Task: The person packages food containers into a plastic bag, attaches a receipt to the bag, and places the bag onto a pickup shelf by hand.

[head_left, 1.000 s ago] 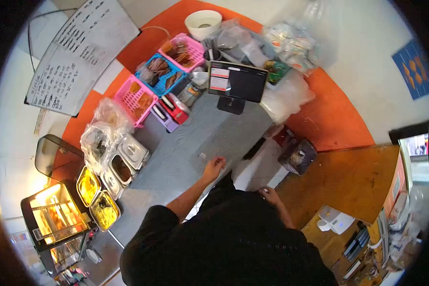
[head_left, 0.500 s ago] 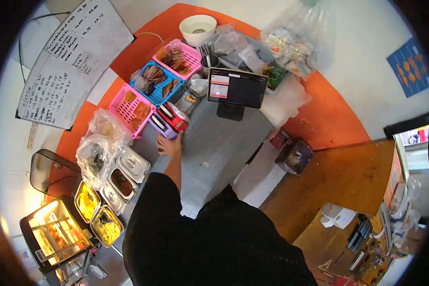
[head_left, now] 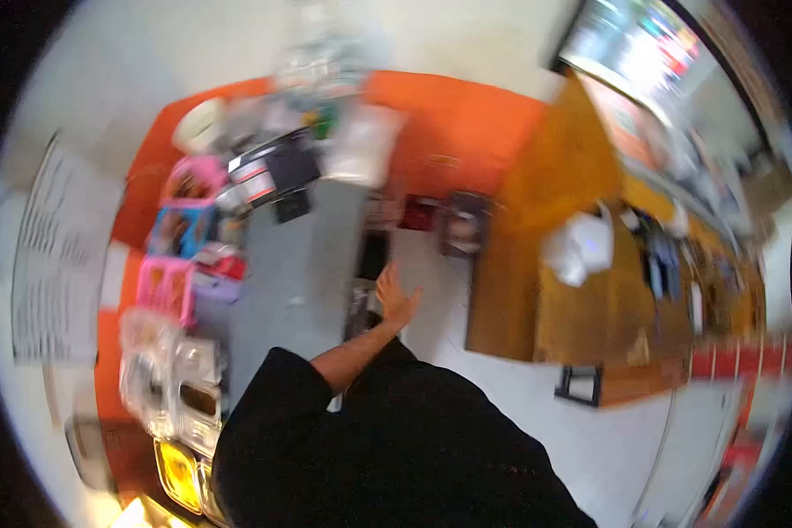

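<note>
My left hand is raised beside the right edge of the grey counter, fingers apart and holding nothing. Below it are a dark gap and pale floor. My right hand is out of view. Across the counter, a tablet on a stand shows a partly white and red screen. Along the counter's left side lie a red device and a purple one, both blurred. Near them are a pink basket, a blue basket and another pink basket.
Metal food trays and a yellow-filled tray line the lower left. A brown wooden desk stands to the right, with a white device on it. A dark bin sits between counter and desk. A whiteboard hangs at left.
The view has swung to the right and blurred. My left hand has come away from the red and purple devices and now hangs past the counter's right edge, fingers spread.
</note>
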Motion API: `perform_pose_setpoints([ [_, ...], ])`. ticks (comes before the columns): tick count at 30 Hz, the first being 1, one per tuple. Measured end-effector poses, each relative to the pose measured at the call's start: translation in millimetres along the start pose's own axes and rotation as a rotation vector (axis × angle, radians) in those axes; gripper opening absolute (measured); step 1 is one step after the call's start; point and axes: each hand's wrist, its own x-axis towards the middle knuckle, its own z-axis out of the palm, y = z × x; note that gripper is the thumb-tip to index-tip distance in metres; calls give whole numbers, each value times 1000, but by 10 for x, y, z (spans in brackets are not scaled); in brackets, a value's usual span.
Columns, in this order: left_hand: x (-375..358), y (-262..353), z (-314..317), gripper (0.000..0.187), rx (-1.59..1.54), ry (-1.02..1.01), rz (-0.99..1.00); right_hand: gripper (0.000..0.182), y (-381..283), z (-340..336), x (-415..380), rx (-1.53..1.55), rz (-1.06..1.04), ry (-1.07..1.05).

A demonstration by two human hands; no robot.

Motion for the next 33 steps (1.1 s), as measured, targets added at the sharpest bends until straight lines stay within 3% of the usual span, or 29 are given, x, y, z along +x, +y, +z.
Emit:
perform_pose_setpoints([
  [1, -109, 115, 218, 89, -19, 48, 224, 52, 348, 181, -341, 64, 40, 62],
  [5, -722, 864, 851, 82, -215, -221, 371, 52, 1315, 1141, -1629, 318, 180, 292],
  [6, -900, 990, 1046, 81, -245, -203, 356, 52, 1386, 1349, -1878, 365, 187, 327],
  [7, -1109, 1058, 1200, 81, -262, -179, 327, 53, 2003, 1989, -1733, 409, 188, 344],
  [8, -1335, 1133, 1362, 81, -258, -228, 352, 34, 2306, 2333, -1869, 141, 17, 592],
  [9, -1547, 1206, 1571, 80, -355, -275, 246, 29, 2376, 2466, -1961, 859, 452, 511],
  [10, -1774, 1327, 1751, 80, -450, -317, 136, 29, 2265, 2440, -2235, 976, 536, 562],
  [14, -2372, 1760, 2176, 69, -488, -439, 155, 34, 2420, 2586, -2711, 1127, 650, 577],
  [15, -2361, 1928, 2222, 67, -437, -470, 197, 34, 2444, 2566, -2732, 1141, 651, 580],
  [17, -2339, 2120, 2372, 66, -383, -508, 252, 52, 2486, 2352, -2690, 1188, 701, 587],
  [19, -2254, 2303, 2621, 63, -341, -475, 375, 50, 2631, 2036, -2521, 1220, 703, 609],
  [21, -2266, 2475, 2883, 58, -381, -484, 361, 39, 2799, 1649, -2367, 1452, 633, 677],
  [24, -2304, 2771, 3284, 51, -353, -516, 369, 34, 3051, 901, -2321, 1373, 502, 678],
  [28, -2399, 3164, 4062, 47, -368, -604, 289, 33, 3687, 213, -2474, 1277, 511, 786],
  [31, -2454, 3517, 4521, 42, -410, -664, 215, 31, 4044, 55, -2818, 1566, 594, 920],
  [32, -2418, 3810, 4981, 41, -407, -718, 226, 31, 4821, 515, -2669, 1450, 569, 946],
  [33, -2413, 3918, 5221, 40, -387, -776, 229, 25, 4679, 362, -2912, 1584, 586, 961],
])
